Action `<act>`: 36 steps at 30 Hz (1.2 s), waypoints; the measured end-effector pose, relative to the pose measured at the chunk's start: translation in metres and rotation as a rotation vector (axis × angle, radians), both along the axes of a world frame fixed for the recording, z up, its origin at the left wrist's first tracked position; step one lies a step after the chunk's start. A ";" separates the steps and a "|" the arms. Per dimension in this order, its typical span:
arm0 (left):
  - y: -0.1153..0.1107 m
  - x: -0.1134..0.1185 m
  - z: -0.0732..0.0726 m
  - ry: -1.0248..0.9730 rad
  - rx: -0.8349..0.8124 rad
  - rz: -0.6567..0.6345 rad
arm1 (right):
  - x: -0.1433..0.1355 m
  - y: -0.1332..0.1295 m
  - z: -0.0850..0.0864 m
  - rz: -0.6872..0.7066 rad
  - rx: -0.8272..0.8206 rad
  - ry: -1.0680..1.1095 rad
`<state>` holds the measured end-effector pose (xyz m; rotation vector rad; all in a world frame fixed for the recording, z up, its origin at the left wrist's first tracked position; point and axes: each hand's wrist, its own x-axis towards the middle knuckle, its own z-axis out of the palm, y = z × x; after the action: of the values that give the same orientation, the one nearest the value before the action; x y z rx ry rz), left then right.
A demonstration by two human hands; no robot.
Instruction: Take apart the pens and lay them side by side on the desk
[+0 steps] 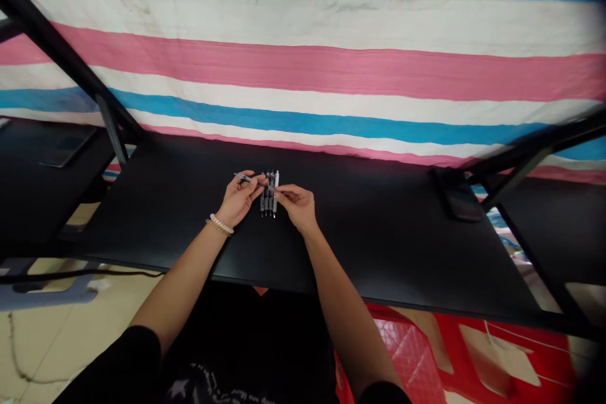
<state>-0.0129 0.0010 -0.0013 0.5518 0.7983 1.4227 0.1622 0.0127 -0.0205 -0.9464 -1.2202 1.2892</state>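
Note:
Several dark pens (266, 204) lie side by side on the black table, with a white pen (276, 180) at the right end of the row. My left hand (237, 199), wearing a beaded bracelet, grips a slim dark pen (243, 177) between thumb and fingers, held slantwise above the row. From the other side, my right hand (298, 205) pinches the right end of this same pen with thumb and forefinger. Both hands partly cover the row, and small details of the held pen are too small to make out.
The black table (379, 227) runs wide between metal frame posts. A dark phone-like slab (457, 194) lies near its right edge. Behind hangs a striped plastic sheet (303, 69). Below the front edge stands a red plastic stool (407, 341).

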 end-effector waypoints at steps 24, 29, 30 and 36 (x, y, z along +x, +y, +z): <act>0.003 0.001 0.002 -0.056 -0.039 0.184 | 0.000 0.003 -0.003 -0.227 0.023 -0.004; 0.005 0.000 0.002 -0.070 -0.057 0.219 | 0.001 0.007 -0.005 -0.261 -0.022 -0.006; 0.005 0.000 0.001 -0.072 -0.055 0.216 | 0.001 0.007 -0.005 -0.262 -0.028 -0.003; 0.004 0.002 0.001 -0.016 -0.021 0.149 | -0.002 0.003 -0.001 -0.154 -0.036 0.041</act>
<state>-0.0112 0.0046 -0.0004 0.4716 0.8548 1.5515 0.1600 0.0156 -0.0217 -1.0153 -1.0746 1.2057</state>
